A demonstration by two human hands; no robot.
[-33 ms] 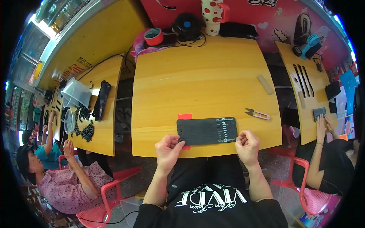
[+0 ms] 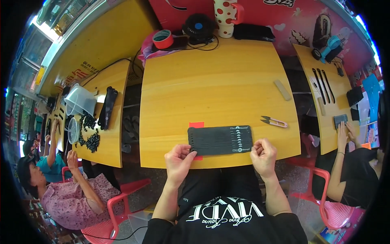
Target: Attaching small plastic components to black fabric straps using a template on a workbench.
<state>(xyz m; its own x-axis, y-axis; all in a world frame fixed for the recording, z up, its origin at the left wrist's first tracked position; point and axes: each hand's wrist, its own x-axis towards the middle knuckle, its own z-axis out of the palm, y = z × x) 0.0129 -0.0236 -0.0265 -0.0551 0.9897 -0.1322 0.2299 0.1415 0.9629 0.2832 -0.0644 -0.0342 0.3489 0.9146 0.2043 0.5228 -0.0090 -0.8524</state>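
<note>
A row of flat black straps [image 2: 213,140] lies side by side on the table's near part, forming a rectangle. Small holes run down its left end, and pale printed marks line its right end. My left hand [image 2: 178,160] pinches the near left corner, thumb and forefinger on the nearest strap. At the near right corner, my right hand [image 2: 265,156] is closed with its fingertips together; whatever lies between them is hidden. A strip of red tape [image 2: 196,125] shows from beneath the straps' left part.
Pink-handled thread snips [image 2: 274,122] and a tan bar [image 2: 282,90] lie to the right on the wooden table [image 2: 211,81]. A red tape roll [image 2: 163,39], black fan [image 2: 199,26] and spotted tumbler [image 2: 224,20] stand at the back. People work at both side tables.
The whole view has shifted very slightly. My hands and the straps keep the same places relative to each other.
</note>
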